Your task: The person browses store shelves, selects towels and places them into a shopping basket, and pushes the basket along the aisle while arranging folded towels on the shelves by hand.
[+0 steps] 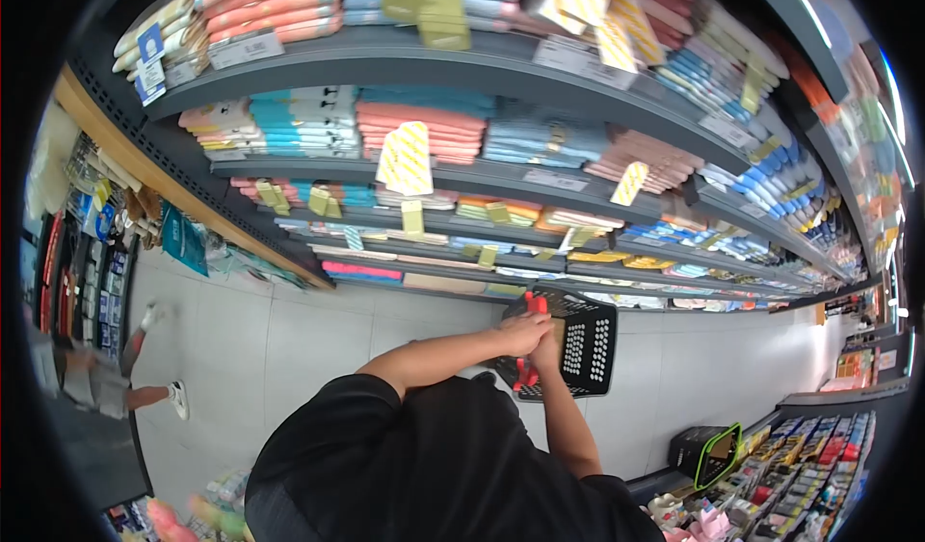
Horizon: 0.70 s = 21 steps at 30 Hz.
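Note:
A black shopping basket (602,349) with slotted walls and a red handle (537,303) hangs or stands in front of my body; I cannot tell whether it touches the floor. My left hand (523,331) is closed around the red handle. Right beside it, partly overlapping, my right hand (546,347) is closed on the same handle. The fingers of both hands are partly hidden. Something brown (558,336) shows inside the basket near my hands, too little of it to name.
Ahead, grey shelves (453,65) hold folded towels (424,130) with hanging tags. A second black basket with a green rim (718,455) stands at the lower right by a goods rack (800,465). A person's leg (149,397) shows at the left on the tiled floor (318,340).

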### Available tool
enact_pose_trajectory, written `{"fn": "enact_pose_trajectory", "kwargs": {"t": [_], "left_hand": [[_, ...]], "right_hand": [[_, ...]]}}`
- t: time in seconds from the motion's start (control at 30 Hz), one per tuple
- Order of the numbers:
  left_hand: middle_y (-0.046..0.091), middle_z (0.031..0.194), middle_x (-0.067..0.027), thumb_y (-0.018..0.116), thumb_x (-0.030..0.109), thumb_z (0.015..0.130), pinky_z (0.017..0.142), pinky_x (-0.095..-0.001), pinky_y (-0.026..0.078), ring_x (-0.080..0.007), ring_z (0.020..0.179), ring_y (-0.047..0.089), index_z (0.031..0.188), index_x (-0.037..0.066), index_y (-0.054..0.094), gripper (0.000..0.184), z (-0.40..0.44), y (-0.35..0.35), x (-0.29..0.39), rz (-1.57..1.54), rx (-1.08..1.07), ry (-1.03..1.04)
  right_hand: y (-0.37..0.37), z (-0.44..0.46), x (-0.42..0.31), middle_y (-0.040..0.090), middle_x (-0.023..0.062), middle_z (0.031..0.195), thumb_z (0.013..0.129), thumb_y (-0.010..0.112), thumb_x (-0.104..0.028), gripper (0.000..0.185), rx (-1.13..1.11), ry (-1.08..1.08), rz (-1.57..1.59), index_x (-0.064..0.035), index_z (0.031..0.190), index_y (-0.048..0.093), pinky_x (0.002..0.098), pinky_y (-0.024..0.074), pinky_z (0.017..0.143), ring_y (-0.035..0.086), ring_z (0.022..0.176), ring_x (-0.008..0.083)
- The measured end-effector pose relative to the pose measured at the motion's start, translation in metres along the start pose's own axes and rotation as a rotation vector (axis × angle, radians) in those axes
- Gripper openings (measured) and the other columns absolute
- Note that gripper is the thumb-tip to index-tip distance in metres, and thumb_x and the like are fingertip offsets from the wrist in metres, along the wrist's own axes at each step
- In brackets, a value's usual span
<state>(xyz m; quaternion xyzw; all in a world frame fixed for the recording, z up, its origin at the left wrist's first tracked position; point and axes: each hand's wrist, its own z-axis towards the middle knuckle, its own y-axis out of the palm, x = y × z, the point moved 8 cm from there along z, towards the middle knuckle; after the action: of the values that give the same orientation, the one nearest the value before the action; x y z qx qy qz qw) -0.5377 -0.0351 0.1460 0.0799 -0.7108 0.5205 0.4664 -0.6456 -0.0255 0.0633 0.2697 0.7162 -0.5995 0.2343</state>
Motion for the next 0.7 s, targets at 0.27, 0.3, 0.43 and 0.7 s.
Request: {"fn": "enact_pose_trajectory", "kwargs": {"t": [0.27,0.3,0.43,0.7], "left_hand": [[0.045,0.148,-0.0128,0.049,0.007,0.085,0.118,-0.0421,0.028,-0.0327,0.141,0.035,0.136,0.007,0.051,0.051,0.054,0.059,0.024,0.073,0.012,-0.019],[0.041,0.152,-0.0101,0.048,0.007,0.086,0.117,-0.0405,0.03,-0.0329,0.141,0.035,0.14,0.008,0.048,0.054,0.058,0.059,0.034,0.114,-0.034,-0.063],[0.037,0.155,-0.0086,0.048,0.008,0.085,0.116,-0.0443,0.031,-0.0352,0.142,0.032,0.142,0.01,0.046,0.057,0.08,0.081,0.051,0.032,-0.03,-0.136],[0.036,0.154,-0.0141,0.051,0.008,0.085,0.115,-0.0442,0.032,-0.0381,0.139,0.035,0.144,0.008,0.042,0.06,0.11,0.11,0.086,0.096,-0.069,-0.067]], "right_hand": [[-0.043,0.014,0.053,0.068,0.0249,0.096,0.082,0.069,-0.029,0.05,-0.017,-0.047,0.049,-0.0066,0.121,0.048,0.0526,0.0514,0.072,0.065,0.09,0.0468],[-0.051,0.015,0.057,0.068,0.0245,0.097,0.082,0.069,-0.031,0.05,-0.013,-0.073,0.099,-0.0062,0.121,0.048,0.0523,0.0514,0.074,0.065,0.091,0.0464],[-0.082,0.015,0.078,0.068,0.0261,0.1,0.084,0.068,-0.033,0.048,-0.096,0.009,0.019,-0.0069,0.12,0.05,0.052,0.0518,0.075,0.065,0.094,0.0452],[-0.126,0.016,0.116,0.068,0.0262,0.097,0.088,0.062,-0.037,0.041,-0.046,0.007,0.062,-0.007,0.115,0.055,0.053,0.0518,0.076,0.065,0.092,0.0456]]}}
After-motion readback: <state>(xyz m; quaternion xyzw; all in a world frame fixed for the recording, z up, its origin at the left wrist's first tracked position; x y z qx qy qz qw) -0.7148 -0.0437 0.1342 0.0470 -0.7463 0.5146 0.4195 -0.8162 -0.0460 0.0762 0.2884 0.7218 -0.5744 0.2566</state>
